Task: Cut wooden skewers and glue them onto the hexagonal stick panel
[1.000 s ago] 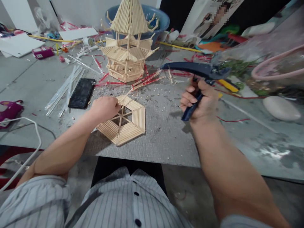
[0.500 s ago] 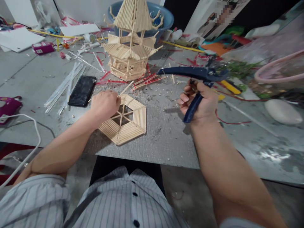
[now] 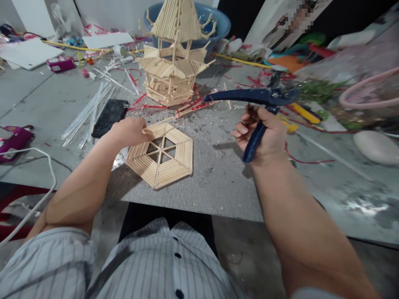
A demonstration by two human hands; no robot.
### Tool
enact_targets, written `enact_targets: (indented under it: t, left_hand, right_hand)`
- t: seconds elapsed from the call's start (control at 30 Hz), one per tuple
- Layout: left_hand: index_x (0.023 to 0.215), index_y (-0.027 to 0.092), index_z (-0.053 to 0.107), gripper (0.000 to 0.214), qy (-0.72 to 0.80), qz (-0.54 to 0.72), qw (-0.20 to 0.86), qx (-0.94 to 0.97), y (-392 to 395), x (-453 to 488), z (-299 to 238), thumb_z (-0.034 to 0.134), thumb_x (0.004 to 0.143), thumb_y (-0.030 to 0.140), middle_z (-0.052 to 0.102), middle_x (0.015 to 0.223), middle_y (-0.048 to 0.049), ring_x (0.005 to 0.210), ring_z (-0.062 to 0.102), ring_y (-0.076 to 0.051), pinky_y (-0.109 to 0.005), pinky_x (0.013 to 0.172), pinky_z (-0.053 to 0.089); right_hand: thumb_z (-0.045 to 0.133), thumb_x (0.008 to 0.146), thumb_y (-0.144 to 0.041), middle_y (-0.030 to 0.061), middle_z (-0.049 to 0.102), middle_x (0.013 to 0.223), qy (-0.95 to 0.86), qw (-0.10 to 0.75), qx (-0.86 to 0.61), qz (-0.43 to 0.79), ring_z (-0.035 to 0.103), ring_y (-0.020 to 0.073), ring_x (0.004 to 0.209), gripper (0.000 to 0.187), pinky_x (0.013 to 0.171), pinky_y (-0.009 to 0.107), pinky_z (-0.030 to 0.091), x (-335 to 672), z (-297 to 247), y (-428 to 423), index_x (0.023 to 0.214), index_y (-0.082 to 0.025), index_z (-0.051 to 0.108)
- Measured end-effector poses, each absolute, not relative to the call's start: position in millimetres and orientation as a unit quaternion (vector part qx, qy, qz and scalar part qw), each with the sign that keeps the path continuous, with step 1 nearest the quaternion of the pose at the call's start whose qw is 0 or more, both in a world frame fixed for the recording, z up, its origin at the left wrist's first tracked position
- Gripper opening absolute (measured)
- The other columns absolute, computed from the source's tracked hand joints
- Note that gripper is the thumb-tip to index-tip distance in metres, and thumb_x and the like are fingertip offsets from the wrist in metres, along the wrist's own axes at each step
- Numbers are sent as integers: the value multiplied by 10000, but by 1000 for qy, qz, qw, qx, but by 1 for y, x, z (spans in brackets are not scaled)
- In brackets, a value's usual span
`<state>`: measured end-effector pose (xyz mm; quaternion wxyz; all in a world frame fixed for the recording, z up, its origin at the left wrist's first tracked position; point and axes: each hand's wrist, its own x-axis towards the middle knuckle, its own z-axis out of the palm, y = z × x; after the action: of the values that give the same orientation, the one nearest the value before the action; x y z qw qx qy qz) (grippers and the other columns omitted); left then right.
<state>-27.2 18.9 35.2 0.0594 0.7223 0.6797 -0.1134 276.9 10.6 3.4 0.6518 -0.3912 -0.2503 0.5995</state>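
Note:
My left hand [image 3: 129, 131], fingers closed in a pinch, holds a thin wooden stick [image 3: 163, 122] along the upper left edge of a hexagonal frame [image 3: 174, 171]. The frame lies flat on the table, built from rows of pale sticks with spokes crossing its open middle. My right hand [image 3: 264, 133] grips a dark blue pair of hand shears [image 3: 243, 95] raised over the table, its handles apart and its head pointing right. Behind the frame stands a tiered stick pagoda [image 3: 170, 85]. A black phone [image 3: 110, 117] lies just beyond my left hand.
Clear strips [image 3: 89, 112] lie left of the phone. Red-and-white scraps [image 3: 196, 107] surround the pagoda's base. A blue basin [image 3: 221, 25] stands behind it. Purple devices [image 3: 60, 63] sit at left, a white cable [image 3: 51, 166] nearer. A white rounded object [image 3: 375, 147] is at right.
My left hand has moved a little left and down, bringing the stick from a steep slant to lie nearly along the frame's upper left edge. The right hand with the shears stays almost still.

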Motion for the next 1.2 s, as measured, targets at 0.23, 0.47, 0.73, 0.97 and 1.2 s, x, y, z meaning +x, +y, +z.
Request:
enact_targets:
  t: [0.23, 0.47, 0.73, 0.97, 1.2]
  left_hand:
    - [1253, 184, 565, 689, 669, -116, 56, 732, 13, -15, 29, 458, 765, 659, 648, 1194, -167, 1115, 589, -355, -422, 871, 468]
    - [1230, 202, 591, 616, 660, -92, 51, 744, 23, -19, 23, 495, 739, 562, 669, 1147, -155, 1049, 618, -344, -393, 811, 479]
    - [1201, 231, 653, 595, 561, -38, 145, 814, 33, -32, 22, 621, 676, 508, 722, 910, -69, 847, 642, -224, -274, 741, 427]
    - [1172, 323, 670, 525, 517, -19, 237, 822, 29, -29, 21, 683, 662, 445, 739, 921, -18, 863, 641, -195, -264, 765, 420]
    - [1246, 286, 601, 608, 621, -2, 64, 781, 26, -15, 13, 603, 720, 591, 687, 1048, -72, 1026, 606, -271, -318, 833, 414]
  right_hand:
    - [593, 696, -265, -34, 555, 583, -272, 644, -390, 599, 420, 46, 404, 114, 400, 212, 352, 279, -1, 13, 738, -166, 629]
    - [572, 706, -254, -29, 548, 583, -266, 643, -398, 597, 407, 50, 414, 97, 407, 218, 342, 277, 0, 12, 724, -179, 630]
    - [574, 677, -242, -36, 551, 582, -228, 679, -362, 597, 434, 69, 463, 87, 416, 219, 355, 273, 7, 6, 716, -194, 635]
    - [668, 588, -274, -48, 568, 583, -277, 681, -327, 594, 440, 78, 471, 147, 444, 246, 373, 277, 2, 5, 716, -216, 622]
    - [658, 561, -268, -46, 560, 589, -290, 667, -351, 590, 437, 71, 471, 171, 433, 244, 371, 274, 3, 3, 719, -204, 652]
